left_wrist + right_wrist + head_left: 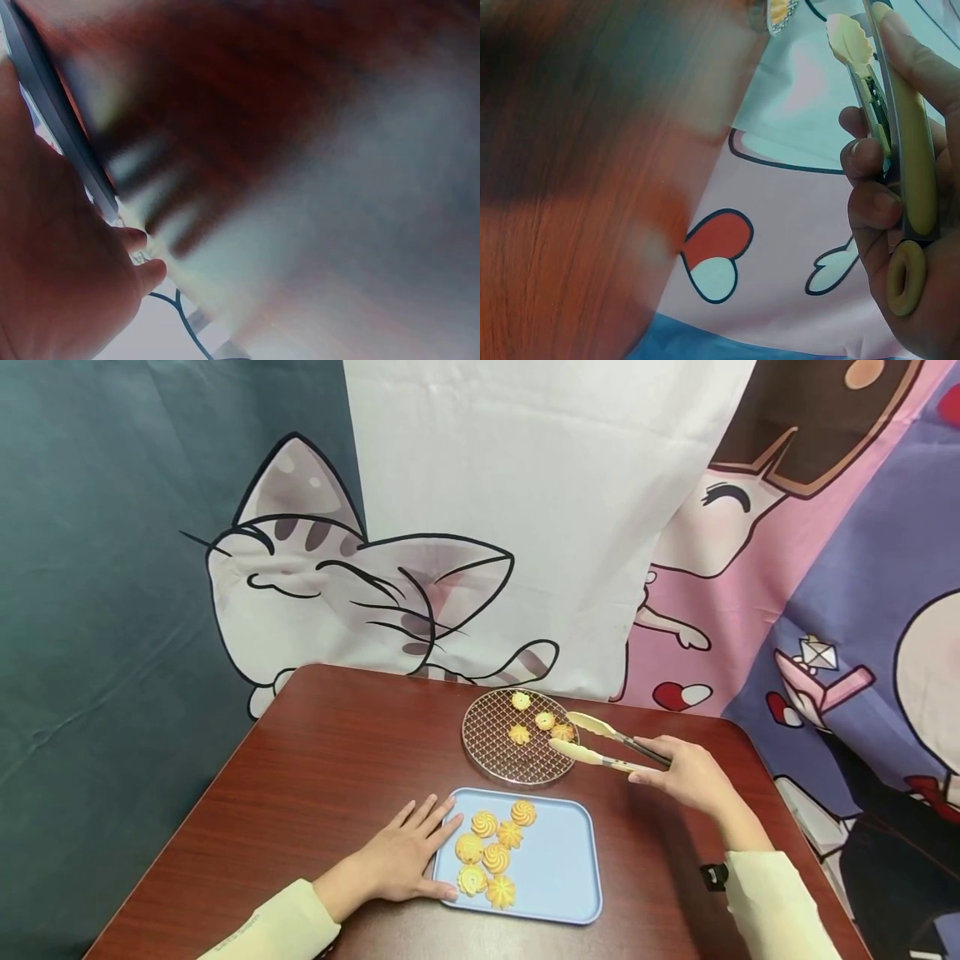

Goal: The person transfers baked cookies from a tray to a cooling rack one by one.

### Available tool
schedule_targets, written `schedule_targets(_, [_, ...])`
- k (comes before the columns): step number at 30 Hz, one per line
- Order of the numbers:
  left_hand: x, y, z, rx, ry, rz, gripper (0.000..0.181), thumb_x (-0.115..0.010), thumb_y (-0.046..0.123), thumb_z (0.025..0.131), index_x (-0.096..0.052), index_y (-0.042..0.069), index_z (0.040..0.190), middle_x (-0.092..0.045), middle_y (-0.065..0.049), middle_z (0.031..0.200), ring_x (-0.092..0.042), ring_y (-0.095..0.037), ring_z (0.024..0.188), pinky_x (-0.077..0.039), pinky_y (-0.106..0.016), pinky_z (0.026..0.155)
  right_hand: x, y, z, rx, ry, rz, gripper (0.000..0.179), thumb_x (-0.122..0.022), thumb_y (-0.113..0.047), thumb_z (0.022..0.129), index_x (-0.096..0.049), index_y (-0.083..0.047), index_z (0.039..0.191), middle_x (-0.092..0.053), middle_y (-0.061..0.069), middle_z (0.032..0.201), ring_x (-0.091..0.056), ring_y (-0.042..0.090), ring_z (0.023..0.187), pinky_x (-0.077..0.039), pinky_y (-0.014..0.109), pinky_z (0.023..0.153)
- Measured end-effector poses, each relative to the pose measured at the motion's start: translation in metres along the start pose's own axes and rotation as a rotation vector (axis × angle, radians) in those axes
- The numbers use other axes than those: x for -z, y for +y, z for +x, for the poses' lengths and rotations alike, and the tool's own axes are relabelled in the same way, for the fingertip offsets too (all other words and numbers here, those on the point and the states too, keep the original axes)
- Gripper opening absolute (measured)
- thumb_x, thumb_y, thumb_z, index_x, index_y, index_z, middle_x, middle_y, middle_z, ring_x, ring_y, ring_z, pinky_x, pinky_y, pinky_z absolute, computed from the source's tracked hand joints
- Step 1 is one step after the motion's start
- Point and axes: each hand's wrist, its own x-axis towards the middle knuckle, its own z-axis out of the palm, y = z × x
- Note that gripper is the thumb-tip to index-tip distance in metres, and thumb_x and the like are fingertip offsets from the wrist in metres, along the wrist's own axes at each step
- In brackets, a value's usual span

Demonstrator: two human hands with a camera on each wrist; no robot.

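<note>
My right hand (693, 774) grips a pair of yellow-tipped tongs (607, 760), its fingers curled round the handles in the right wrist view. The tongs' arms are spread, their tips over the right edge of a round wire rack (487, 758). One star-shaped cookie (562, 732) lies between or just beyond the tips; contact cannot be told. A few more cookies (519, 734) sit on the rack. My left hand (401, 860) lies with fingers spread at the left rim of a light blue tray (555, 860). Several swirled cookies (496, 858) fill the tray's left half.
Both tray and rack stand on a reddish-brown wooden table (322, 760), the rack farther back. A printed cloth backdrop (555, 468) with cartoon figures hangs behind the table's far edge. A small black object (714, 877) shows by the right sleeve.
</note>
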Motion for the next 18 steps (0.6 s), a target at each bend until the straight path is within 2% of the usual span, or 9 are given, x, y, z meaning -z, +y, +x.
schedule_targets(3, [0.0,0.0,0.0,0.002,-0.001,-0.005,0.105,-0.048,0.082,0.085,-0.025,0.016,0.162,-0.014,-0.011,0.17,-0.016,-0.04,0.154,-0.019,-0.06,0.121,0.002,-0.005,-0.006,0.001,0.005,-0.001,0.08,-0.081,-0.062,0.076,-0.066,-0.012,0.136,-0.07,0.008,0.111,-0.06,0.023,0.091,-0.053,0.049,0.077])
schedule_targets(10, [0.0,0.0,0.0,0.003,-0.005,-0.008,0.105,-0.047,0.083,0.085,-0.024,0.016,0.163,-0.013,-0.01,0.17,-0.015,-0.039,0.154,-0.018,-0.06,0.122,0.003,-0.015,-0.023,0.012,0.021,-0.001,0.073,-0.085,-0.053,0.076,-0.068,-0.014,0.134,-0.07,0.005,0.109,-0.061,0.022,0.09,-0.052,0.045,0.076])
schedule_targets(13, [-0.001,0.0,0.0,0.002,-0.005,-0.006,0.105,-0.048,0.083,0.084,-0.025,0.016,0.162,-0.014,-0.011,0.17,-0.015,-0.039,0.154,-0.018,-0.06,0.121,0.0,-0.017,-0.03,0.025,0.038,-0.006,0.074,-0.084,-0.058,0.075,-0.069,-0.015,0.133,-0.071,0.002,0.108,-0.062,0.019,0.089,-0.052,0.044,0.075])
schedule_targets(18, [-0.002,0.0,0.001,0.0,-0.001,0.002,0.105,-0.047,0.083,0.084,-0.025,0.016,0.162,-0.014,-0.011,0.17,-0.016,-0.039,0.154,-0.019,-0.06,0.121,-0.004,-0.023,-0.041,0.05,0.062,-0.016,0.071,-0.087,-0.054,0.073,-0.07,-0.017,0.131,-0.071,-0.002,0.106,-0.063,0.018,0.09,-0.053,0.044,0.076])
